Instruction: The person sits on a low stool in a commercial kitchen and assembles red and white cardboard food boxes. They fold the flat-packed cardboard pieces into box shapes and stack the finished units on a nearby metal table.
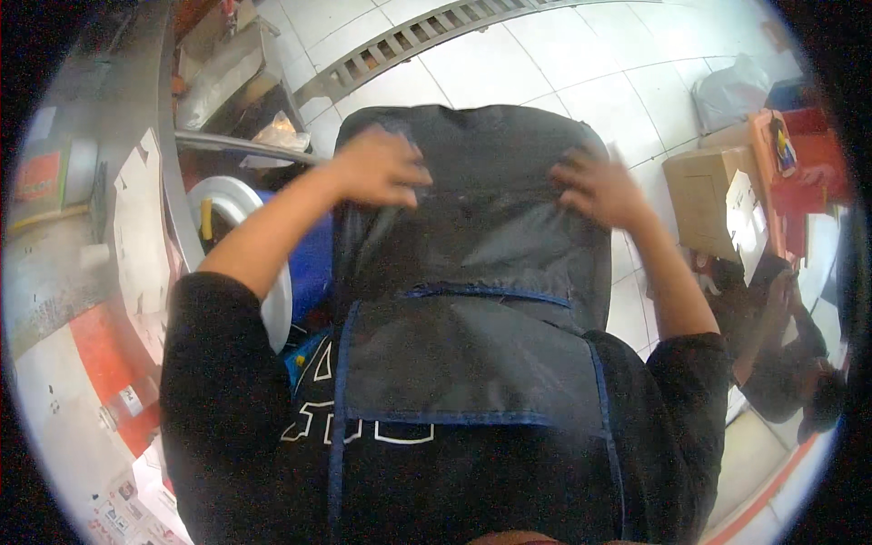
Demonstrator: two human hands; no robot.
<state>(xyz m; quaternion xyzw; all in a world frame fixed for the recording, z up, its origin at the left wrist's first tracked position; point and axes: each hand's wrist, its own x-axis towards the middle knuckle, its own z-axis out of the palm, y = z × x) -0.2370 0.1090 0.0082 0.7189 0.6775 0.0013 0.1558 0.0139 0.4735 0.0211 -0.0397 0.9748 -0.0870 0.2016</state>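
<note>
A black apron [481,236] with blue edging covers my chest and lap, its lower part spread wide before me. My left hand [380,169] is over the far left of the apron, fingers apart and a little bent, somewhat blurred. Across from it, my right hand [601,187] is at the apron's far right edge, also blurred, its fingers spread. Neither hand shows anything in it. Whether the fingertips press on the cloth or hover just above it, I cannot tell.
On my left are a blue drum [309,245] with a white rim and a metal-edged counter [173,182]. A cardboard box [704,195] stands at right, near another person [786,336]. A drain grate [409,41] crosses the white tiled floor [581,54].
</note>
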